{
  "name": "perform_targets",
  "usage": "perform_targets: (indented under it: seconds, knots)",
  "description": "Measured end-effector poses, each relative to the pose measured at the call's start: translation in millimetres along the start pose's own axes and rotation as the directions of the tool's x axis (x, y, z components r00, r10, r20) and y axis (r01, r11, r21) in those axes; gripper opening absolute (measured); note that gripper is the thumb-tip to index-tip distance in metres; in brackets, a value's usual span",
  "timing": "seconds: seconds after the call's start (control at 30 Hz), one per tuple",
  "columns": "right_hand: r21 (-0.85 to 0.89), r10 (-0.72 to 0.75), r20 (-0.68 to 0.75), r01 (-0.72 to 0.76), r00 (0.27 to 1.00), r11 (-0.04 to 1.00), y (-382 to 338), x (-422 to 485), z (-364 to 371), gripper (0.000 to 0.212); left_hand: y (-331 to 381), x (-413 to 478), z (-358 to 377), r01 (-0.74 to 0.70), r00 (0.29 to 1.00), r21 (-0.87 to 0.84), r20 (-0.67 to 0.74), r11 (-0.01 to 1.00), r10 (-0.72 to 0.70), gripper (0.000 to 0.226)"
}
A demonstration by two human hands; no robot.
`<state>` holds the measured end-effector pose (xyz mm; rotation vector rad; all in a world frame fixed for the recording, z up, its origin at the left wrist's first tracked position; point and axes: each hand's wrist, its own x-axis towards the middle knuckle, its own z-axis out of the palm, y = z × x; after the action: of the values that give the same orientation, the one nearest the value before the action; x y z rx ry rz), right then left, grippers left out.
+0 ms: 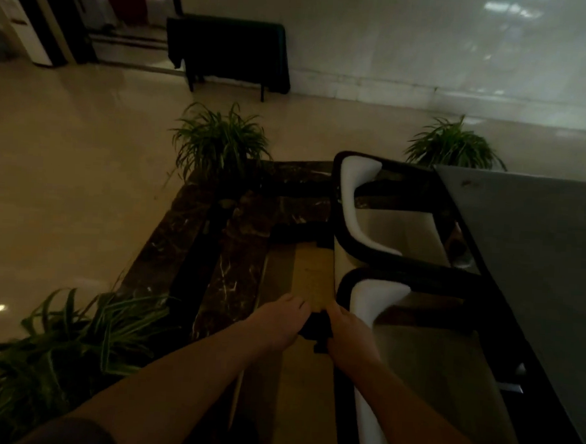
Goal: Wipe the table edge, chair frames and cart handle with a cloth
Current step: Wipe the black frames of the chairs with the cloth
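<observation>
Dark cloth [315, 329] mostly hidden between left hand [280, 324] and right hand [348, 335]

chairs: 2, white with black frames, one [384, 224] beyond the other [381, 330], both just left of the table [540, 244] | tables: 1 grey | potted plants: 3, one [217, 141] far left of the table, one [452, 145] beyond it, one [54, 344] nearest the camera | draped stands [226, 49]: 1, by the wall | hands: 2, left [275, 323], right [350, 335] | dark cloths [314, 327]: 1
</observation>
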<state>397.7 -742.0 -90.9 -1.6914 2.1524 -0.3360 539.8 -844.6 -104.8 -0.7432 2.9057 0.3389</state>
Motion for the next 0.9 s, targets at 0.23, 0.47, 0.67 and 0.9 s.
perform_targets:
  seconds: [0.23, 0.47, 0.67, 0.9]
  knots:
    - [0.010, 0.076, -0.112, -0.076, 0.991, 0.997, -17.2, 133.7, -34.9, 0.026, -98.9, 90.4, -49.2, 0.017, 0.990, -0.086, -0.136, 0.996, -0.029, 0.050]
    - [0.054, 0.111, -0.213, -0.101, 0.971, 0.993, 11.6, 225.4, -65.5, 0.025, -140.5, 177.7, -85.8, -0.031, 0.983, -0.159, -0.182, 0.987, 0.001, 0.052]
    - [0.103, 0.143, -0.220, -0.123, 0.965, 0.987, 67.2, 301.7, -76.2, 0.027, -165.0, 271.1, -89.5, -0.049, 0.983, -0.155, -0.185, 0.987, 0.019, 0.060]
    - [0.120, 0.210, -0.165, -0.192, 0.964, 0.974, 145.0, 363.1, -63.2, 0.025, -169.8, 362.8, -54.2, -0.007, 1.000, -0.231, -0.028, 0.973, 0.001, 0.051]
